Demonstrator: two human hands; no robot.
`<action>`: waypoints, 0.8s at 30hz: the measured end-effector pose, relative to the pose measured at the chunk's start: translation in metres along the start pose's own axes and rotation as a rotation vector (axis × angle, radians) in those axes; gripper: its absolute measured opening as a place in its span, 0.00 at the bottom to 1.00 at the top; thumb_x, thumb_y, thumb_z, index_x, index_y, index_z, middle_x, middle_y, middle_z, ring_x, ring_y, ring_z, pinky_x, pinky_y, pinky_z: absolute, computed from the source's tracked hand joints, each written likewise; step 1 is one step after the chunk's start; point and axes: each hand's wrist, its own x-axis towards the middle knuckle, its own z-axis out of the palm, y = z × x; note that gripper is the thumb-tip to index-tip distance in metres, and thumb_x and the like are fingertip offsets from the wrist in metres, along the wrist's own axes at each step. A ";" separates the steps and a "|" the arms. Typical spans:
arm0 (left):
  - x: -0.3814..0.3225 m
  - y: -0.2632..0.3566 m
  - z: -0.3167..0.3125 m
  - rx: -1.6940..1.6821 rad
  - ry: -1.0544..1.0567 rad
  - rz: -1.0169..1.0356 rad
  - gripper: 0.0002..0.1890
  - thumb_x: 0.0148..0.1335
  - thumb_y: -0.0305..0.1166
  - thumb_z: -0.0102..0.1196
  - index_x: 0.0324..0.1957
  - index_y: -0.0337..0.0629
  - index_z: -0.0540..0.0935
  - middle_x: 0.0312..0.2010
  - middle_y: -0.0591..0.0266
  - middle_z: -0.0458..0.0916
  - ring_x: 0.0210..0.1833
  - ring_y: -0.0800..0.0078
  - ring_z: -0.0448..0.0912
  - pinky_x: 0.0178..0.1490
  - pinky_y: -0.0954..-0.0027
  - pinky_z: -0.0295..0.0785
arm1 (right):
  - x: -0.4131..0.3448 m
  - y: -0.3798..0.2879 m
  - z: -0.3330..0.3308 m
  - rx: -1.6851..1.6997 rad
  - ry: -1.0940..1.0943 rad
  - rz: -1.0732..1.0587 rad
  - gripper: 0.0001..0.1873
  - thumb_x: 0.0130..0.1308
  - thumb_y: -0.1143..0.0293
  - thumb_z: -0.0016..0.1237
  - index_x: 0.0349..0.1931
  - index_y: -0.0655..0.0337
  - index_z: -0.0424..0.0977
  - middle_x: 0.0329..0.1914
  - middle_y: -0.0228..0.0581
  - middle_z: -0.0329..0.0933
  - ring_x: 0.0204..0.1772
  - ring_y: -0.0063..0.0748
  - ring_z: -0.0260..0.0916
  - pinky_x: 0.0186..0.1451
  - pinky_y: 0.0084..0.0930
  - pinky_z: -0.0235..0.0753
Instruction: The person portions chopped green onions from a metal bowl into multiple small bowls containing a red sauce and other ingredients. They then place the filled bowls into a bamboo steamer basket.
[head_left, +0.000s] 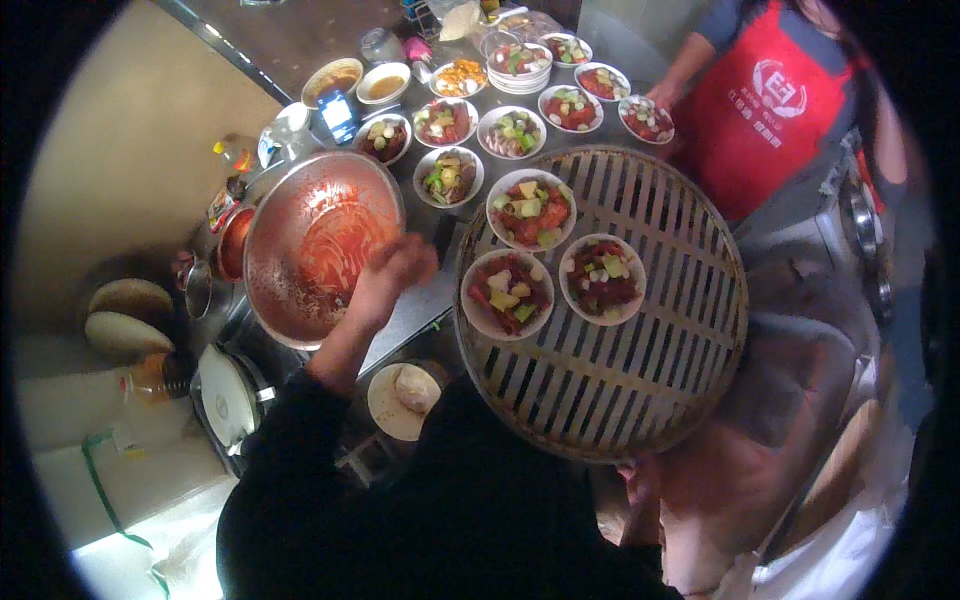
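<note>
My left hand (401, 262), blurred and with fingers bent, is over the right rim of a large metal basin (262, 247) smeared with red sauce; nothing shows in it. My right hand (641, 484) is at the near edge of a round slatted steamer rack (660, 300), its fingers mostly hidden. On the rack's left part stand three bowls of red-coated food with pale and green pieces: an upper one (531, 210), a lower left one (508, 294) and a right one (603, 279). More filled bowls (512, 133) stand on the table beyond.
A person in a red apron (780, 112) stands at the upper right, a hand (664, 94) by a filled bowl (646, 120). Stacked bowls (519, 79), sauce bowls (383, 82) and a lit phone (337, 116) are at the back. A smaller red-sauce bowl (236, 244) adjoins the basin.
</note>
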 end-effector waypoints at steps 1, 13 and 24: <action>0.027 -0.002 0.006 0.046 0.136 0.184 0.18 0.64 0.39 0.48 0.45 0.33 0.76 0.40 0.49 0.79 0.44 0.70 0.78 0.44 0.70 0.72 | 0.005 0.000 -0.004 0.024 0.009 0.019 0.20 0.64 0.62 0.48 0.55 0.57 0.68 0.54 0.39 0.70 0.50 0.41 0.72 0.49 0.47 0.74; 0.208 -0.096 -0.008 1.203 0.320 -0.062 0.15 0.54 0.39 0.55 0.33 0.36 0.84 0.36 0.45 0.83 0.41 0.51 0.82 0.43 0.57 0.75 | -0.001 -0.030 0.008 -0.133 0.111 -0.070 0.24 0.66 0.58 0.45 0.57 0.64 0.65 0.50 0.47 0.72 0.43 0.43 0.75 0.36 0.35 0.80; 0.230 -0.120 -0.002 1.014 0.403 -0.106 0.17 0.56 0.41 0.53 0.32 0.35 0.83 0.31 0.44 0.82 0.38 0.48 0.81 0.42 0.54 0.75 | 0.008 -0.020 -0.014 -0.590 0.117 -0.160 0.19 0.62 0.68 0.49 0.51 0.66 0.68 0.47 0.48 0.73 0.45 0.48 0.74 0.45 0.44 0.81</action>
